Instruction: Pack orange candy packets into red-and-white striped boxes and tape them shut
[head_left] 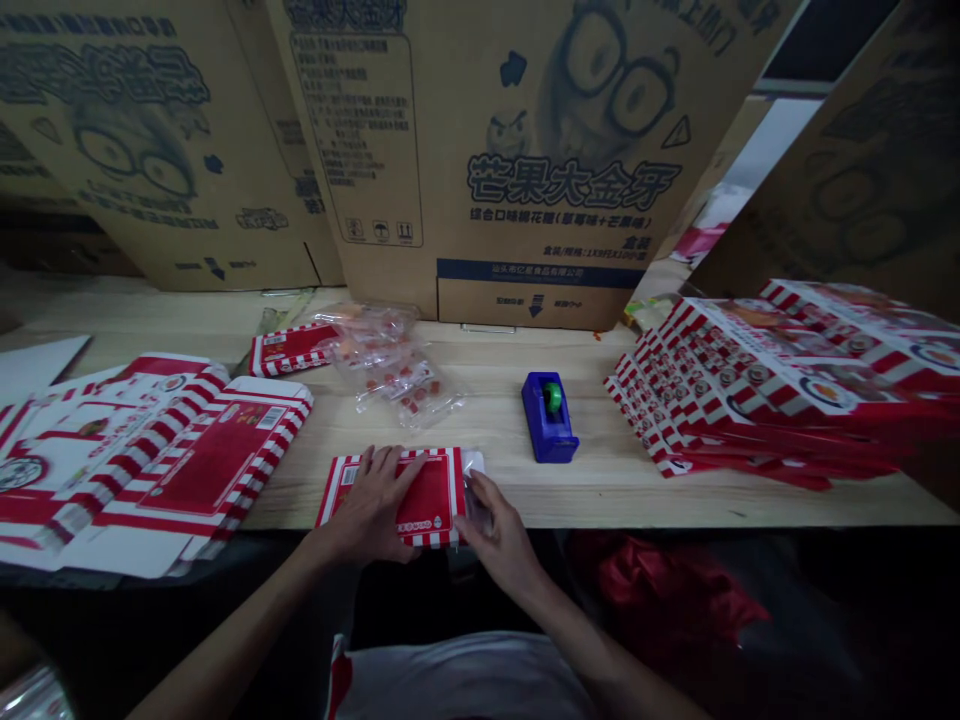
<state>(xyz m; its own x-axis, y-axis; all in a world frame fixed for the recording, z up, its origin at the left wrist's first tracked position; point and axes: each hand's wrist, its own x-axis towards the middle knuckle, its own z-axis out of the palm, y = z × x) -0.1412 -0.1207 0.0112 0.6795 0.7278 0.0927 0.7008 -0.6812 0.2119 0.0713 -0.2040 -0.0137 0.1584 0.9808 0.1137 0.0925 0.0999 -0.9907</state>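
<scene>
A red box with striped red-and-white edges point(439, 500) lies at the table's front edge. My left hand point(379, 505) is across its left half, fingers over the top and thumb toward the middle, holding it. At the box's right end, my right hand point(491, 525) is closed on a clear plastic packet point(478, 490), which sits at the end opening; how far it reaches inside is hidden. Behind the box lie several clear packets with small reddish pieces point(405, 380). To the right stands a blue tape dispenser point(550, 425) with a green roll.
Flat striped cartons point(217, 450) are piled at the left. Another red box point(289, 350) lies behind them. Stacked striped boxes point(750, 390) fill the right side. Large brown cardboard cartons point(525, 150) stand along the back. Red crumpled material point(667, 590) is below the table edge.
</scene>
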